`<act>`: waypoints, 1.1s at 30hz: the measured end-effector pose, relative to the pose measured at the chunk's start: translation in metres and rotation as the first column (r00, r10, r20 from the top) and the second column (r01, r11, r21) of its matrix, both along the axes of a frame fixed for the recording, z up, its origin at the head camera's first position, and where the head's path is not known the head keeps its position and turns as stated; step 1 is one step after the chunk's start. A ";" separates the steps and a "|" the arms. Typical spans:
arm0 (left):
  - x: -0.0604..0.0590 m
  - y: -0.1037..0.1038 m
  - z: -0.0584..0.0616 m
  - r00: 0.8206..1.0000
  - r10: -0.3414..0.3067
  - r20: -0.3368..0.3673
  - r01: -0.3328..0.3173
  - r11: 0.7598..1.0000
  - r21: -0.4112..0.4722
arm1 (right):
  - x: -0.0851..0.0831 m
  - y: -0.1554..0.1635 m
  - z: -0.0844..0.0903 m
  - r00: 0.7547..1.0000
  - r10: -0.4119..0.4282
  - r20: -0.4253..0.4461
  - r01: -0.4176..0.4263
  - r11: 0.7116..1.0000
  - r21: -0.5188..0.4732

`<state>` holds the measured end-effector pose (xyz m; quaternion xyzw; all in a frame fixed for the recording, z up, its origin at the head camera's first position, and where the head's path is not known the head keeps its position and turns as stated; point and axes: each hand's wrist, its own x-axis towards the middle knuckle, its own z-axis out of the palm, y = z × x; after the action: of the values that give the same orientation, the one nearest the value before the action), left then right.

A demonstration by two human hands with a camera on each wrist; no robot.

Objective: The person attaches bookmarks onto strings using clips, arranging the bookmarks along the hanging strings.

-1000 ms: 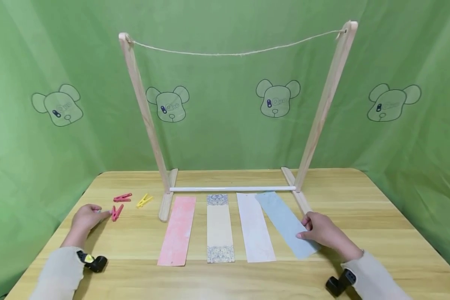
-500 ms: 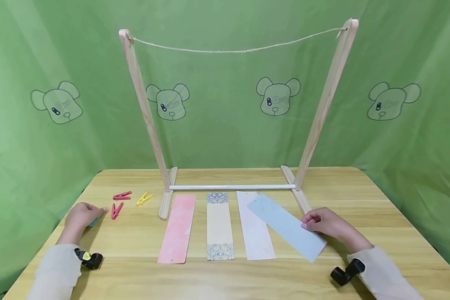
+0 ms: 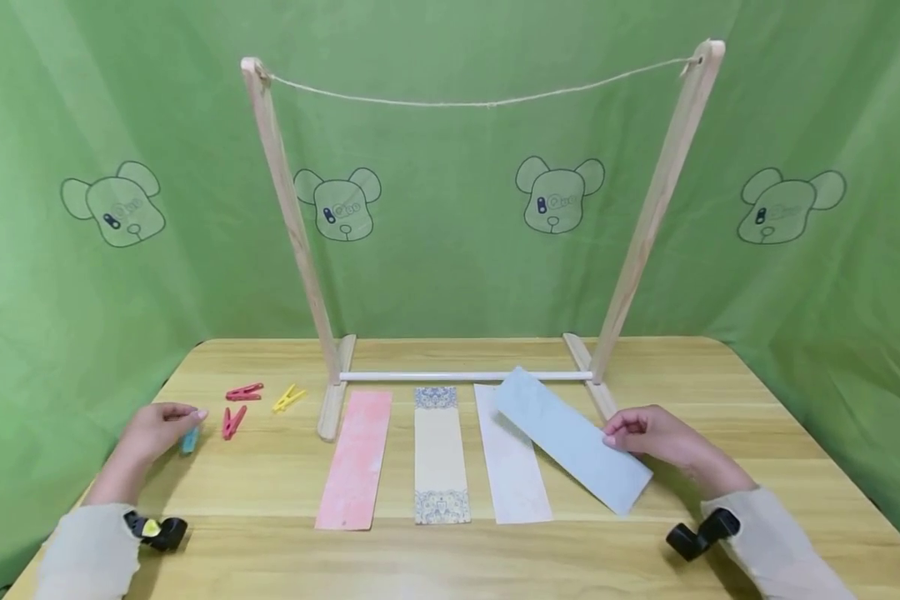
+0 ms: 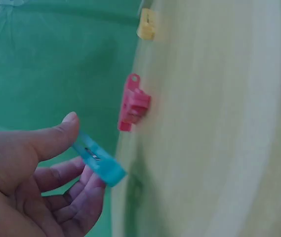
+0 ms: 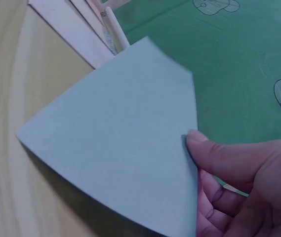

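On the right side of the light wooden table [image 3: 720, 392], the right hand [image 3: 656, 437] pinches the long edge of a pale blue paper strip [image 3: 570, 437], thumb on top, fingers under it. Strip is thin, flat, rectangular, matte; its far end is lifted and tilted, overlapping the white marbled strip [image 3: 510, 471] that lies flat beside it. Right wrist view shows the thumb pressed on the blue sheet's edge, near corner off the table.

Left hand [image 3: 153, 425] at the left table edge grips a small translucent blue clothespin [image 3: 189, 438] between thumb and curled fingers; left wrist view shows the peg [image 4: 100, 161] smooth, plastic, held at an angle. Just beside it on the table lies a pink clothespin [image 3: 232, 422], a second pink one [image 3: 244, 392] farther back, and a yellow clothespin [image 3: 288, 399] near the frame foot.

Between the hands: a pink mottled strip [image 3: 354, 458] and a beige strip with patterned blue ends [image 3: 438, 454], both flat, parallel, apart from each other. Behind them stands a wooden frame [image 3: 288, 217], two slanted posts on flat feet, joined low by a white rod [image 3: 465, 376] and at the top by a sagging rough twine string [image 3: 480, 102]. Frame's right foot sits just behind the right hand. Wrinkled green cloth backdrop [image 3: 450, 275] with bear-head prints.
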<state>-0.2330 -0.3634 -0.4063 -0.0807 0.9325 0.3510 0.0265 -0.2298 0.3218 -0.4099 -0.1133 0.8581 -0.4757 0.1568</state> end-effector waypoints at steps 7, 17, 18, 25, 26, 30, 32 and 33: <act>-0.002 0.020 0.015 0.990 -0.097 -0.107 0.100 0.995 0.026 | -0.003 -0.001 0.006 0.995 -0.064 -0.079 0.060 0.997 -0.047; -0.008 0.070 0.054 0.949 -0.237 -0.208 0.259 0.962 0.087 | -0.006 -0.014 0.015 0.967 -0.169 -0.191 0.162 0.985 -0.049; -0.008 0.075 0.057 0.946 -0.244 -0.212 0.269 0.958 0.100 | -0.007 -0.015 0.016 0.961 -0.184 -0.204 0.176 0.983 -0.056; -0.012 0.112 0.066 0.922 -0.277 -0.271 0.323 0.936 0.143 | -0.007 -0.036 0.021 0.922 -0.296 -0.250 0.233 0.939 -0.255; -0.013 0.117 0.066 0.919 -0.280 -0.278 0.329 0.933 0.147 | -0.007 -0.039 0.021 0.917 -0.312 -0.250 0.239 0.929 -0.282; -0.020 0.137 0.067 0.915 -0.280 -0.290 0.344 0.917 0.202 | -0.009 -0.048 0.023 0.891 -0.368 -0.265 0.273 0.903 -0.333; -0.026 0.148 0.069 0.912 -0.280 -0.301 0.356 0.903 0.239 | -0.011 -0.051 0.024 0.877 -0.394 -0.277 0.291 0.892 -0.347; -0.030 0.153 0.070 0.910 -0.281 -0.305 0.362 0.898 0.251 | -0.012 -0.052 0.025 0.871 -0.403 -0.281 0.296 0.887 -0.356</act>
<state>-0.2626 -0.2104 -0.3365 0.1277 0.8634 0.4874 -0.0266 -0.2420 0.2698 -0.3853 -0.0588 0.7954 -0.5938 -0.1059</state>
